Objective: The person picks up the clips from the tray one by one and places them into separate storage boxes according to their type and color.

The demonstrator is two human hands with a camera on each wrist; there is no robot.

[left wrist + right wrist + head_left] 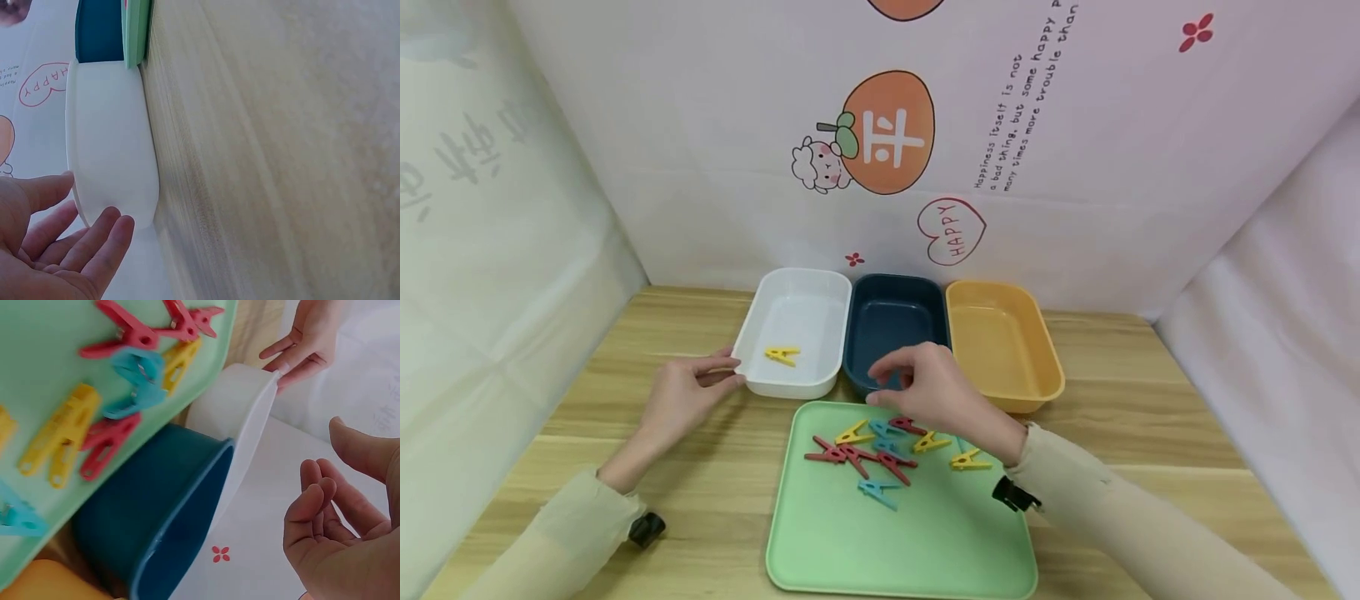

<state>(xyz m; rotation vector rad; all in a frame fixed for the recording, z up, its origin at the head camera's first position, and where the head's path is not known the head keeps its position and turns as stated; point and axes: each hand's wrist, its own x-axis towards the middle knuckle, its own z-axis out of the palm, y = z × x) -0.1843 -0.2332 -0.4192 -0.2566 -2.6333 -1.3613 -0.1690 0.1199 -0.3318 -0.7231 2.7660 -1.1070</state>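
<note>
My left hand (688,398) touches the near left corner of the white bin (752,333) with thumb and fingertips. A yellow clothespin (782,356) lies inside that bin. Over the near end of the dark blue bin (898,287) hovers my right hand (928,385), thumb apart from its bent fingers, with nothing between them in the right wrist view. A small light blue patch shows beneath its fingers in the head view; what it is I cannot tell. Red clothespins (895,467), yellow clothespins (972,460) and blue clothespins (877,492) lie mixed on the green tray (895,546).
A yellow bin (996,333) stands right of the dark blue one; the three bins form a row at the back of the wooden table (715,508). Behind them rises a printed white cloth (715,150). The tray's far edge is close to the bins.
</note>
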